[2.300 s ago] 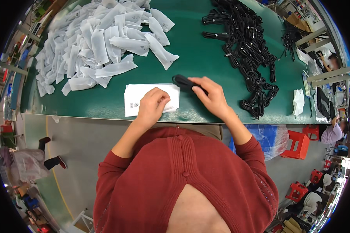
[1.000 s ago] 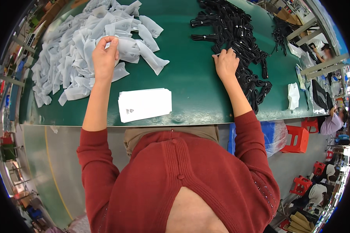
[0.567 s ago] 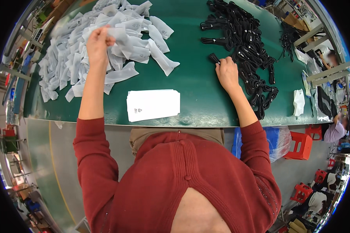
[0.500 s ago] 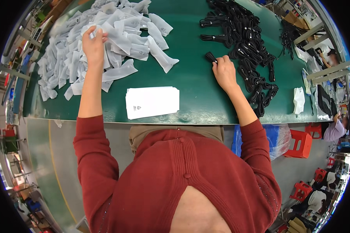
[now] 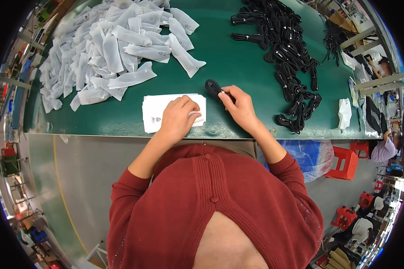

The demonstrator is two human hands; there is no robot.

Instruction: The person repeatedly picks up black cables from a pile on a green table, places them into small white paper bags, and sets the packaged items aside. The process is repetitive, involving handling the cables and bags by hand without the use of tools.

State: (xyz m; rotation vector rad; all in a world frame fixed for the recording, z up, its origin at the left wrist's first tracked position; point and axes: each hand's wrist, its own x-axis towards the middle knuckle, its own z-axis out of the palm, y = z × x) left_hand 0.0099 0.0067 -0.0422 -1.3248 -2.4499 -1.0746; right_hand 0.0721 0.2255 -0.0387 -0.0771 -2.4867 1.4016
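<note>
Your closed right hand (image 5: 240, 106) is gripping a black looped cable bundle (image 5: 213, 87) beside the flat white rectangular bag stack (image 5: 152, 106); your half-curled left hand (image 5: 178, 116) is covering it, grip unclear.

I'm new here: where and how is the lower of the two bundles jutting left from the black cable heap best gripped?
Probably by the free left end of the lower bundle, coming from the left and pinching across its narrow width. It lies left to right, that end jutting over the green table, while its right end meets the black cable heap, where loops could snag.
</note>
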